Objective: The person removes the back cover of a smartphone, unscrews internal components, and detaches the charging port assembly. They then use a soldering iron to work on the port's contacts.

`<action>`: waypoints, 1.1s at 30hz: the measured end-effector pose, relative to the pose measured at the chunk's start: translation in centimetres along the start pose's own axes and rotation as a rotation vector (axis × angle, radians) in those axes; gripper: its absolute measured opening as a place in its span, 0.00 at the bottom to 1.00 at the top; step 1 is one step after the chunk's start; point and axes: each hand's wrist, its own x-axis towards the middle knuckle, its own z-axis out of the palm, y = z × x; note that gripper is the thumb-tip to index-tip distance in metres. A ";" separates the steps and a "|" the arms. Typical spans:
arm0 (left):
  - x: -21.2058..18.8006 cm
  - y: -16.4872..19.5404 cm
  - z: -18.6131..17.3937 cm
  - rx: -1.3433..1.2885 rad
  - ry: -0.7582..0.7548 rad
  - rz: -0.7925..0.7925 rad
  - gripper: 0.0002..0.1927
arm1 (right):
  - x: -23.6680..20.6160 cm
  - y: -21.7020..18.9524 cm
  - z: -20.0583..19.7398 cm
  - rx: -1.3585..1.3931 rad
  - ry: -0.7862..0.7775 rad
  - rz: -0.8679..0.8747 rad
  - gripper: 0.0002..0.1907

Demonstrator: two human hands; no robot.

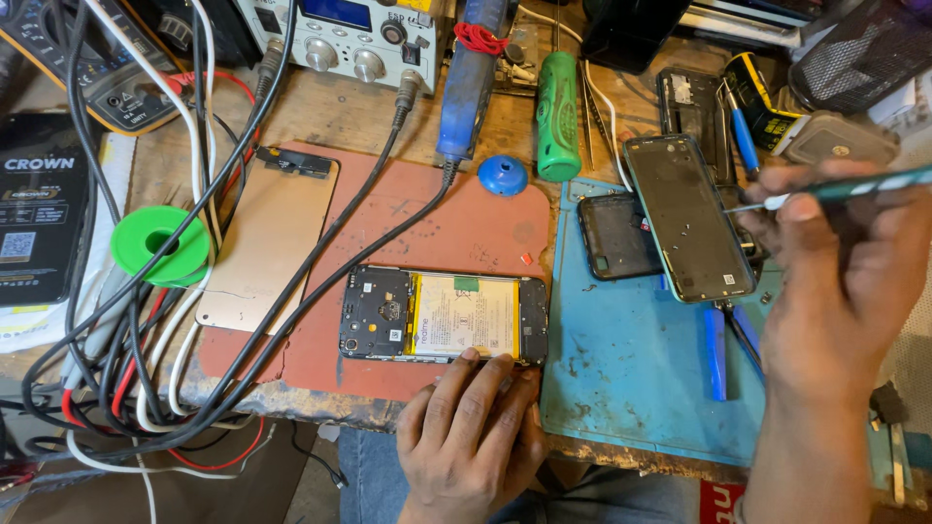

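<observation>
The left hand lies flat, fingers loosely spread and holding nothing, their tips pressing the near edge of the opened phone. That phone rests face down, its yellow battery bared, on the red mat near the bench's front edge. The right hand pinches a slim screwdriver, its tip seemingly just at the edge of the dark phone frame lying tilted on the blue mat; contact is hard to judge. Bare blue mat lies open between the hands. Left of the phone, black cables cross the red mat, crowding that side beside a gold back cover.
</observation>
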 end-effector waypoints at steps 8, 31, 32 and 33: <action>0.0 0.0 0.0 0.005 0.000 0.008 0.14 | -7.4 0.2 7.2 0.017 -0.221 -0.068 0.42; 0.1 0.0 -0.2 0.004 0.005 0.013 0.14 | -5.3 -0.4 8.7 -0.219 -0.313 -0.343 0.33; 0.1 0.1 -0.2 0.004 0.000 0.011 0.14 | -5.2 -0.4 8.7 -0.179 -0.303 -0.293 0.34; 0.1 0.0 -0.3 0.002 -0.006 0.013 0.14 | -5.1 -0.3 8.7 -0.140 -0.289 -0.241 0.34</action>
